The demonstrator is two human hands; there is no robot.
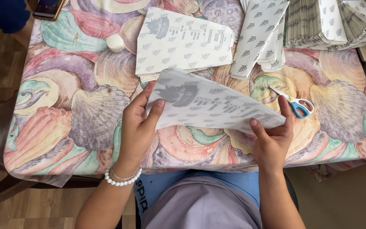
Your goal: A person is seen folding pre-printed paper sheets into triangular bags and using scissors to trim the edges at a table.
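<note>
I hold a thin white printed paper sheet just above the table, in front of my body. My left hand pinches its left edge, thumb on top. My right hand grips its lower right corner. The sheet is slightly blurred and tilts down to the right. A stack of the same printed sheets lies flat behind it on the shell-patterned tablecloth.
Small scissors with blue and white handles lie just beyond my right hand. Folded paper bags are piled at the back right. A white round lid and a phone sit at the back left. Wooden floor is left of the table.
</note>
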